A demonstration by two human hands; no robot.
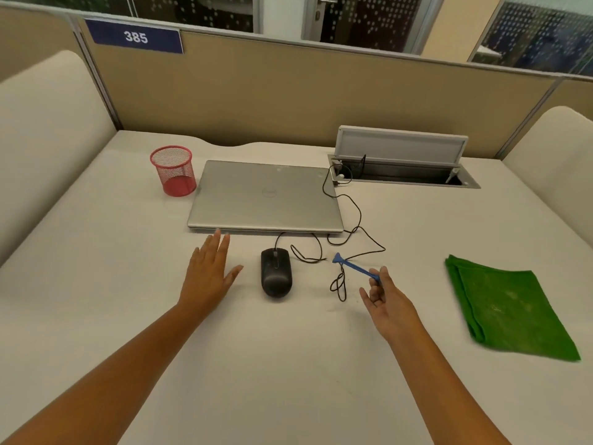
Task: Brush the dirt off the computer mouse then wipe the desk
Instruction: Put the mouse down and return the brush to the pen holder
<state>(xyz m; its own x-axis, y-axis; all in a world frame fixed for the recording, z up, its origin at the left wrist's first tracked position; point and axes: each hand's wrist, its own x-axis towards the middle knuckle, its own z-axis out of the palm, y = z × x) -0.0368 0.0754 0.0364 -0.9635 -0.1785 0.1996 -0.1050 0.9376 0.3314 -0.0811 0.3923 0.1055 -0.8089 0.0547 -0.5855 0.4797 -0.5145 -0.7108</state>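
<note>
1. one black computer mouse [276,272], lying on the white desk [288,364] just in front of a closed silver laptop [266,195]; cable [345,226] trails to the right.
2. left hand [208,277], fingers straight and spread, holding nothing, just left of the mouse.
3. right hand [385,300], pinching a small blue brush [354,267], right of the mouse.
4. one green cloth [510,308], folded, far right.
5. one red mesh cup [173,170], left of the laptop.

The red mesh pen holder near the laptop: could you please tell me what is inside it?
Nothing shows inside the red mesh pen holder; through the mesh only its red base appears. Anything small lying flat on the bottom could not be made out.
</note>
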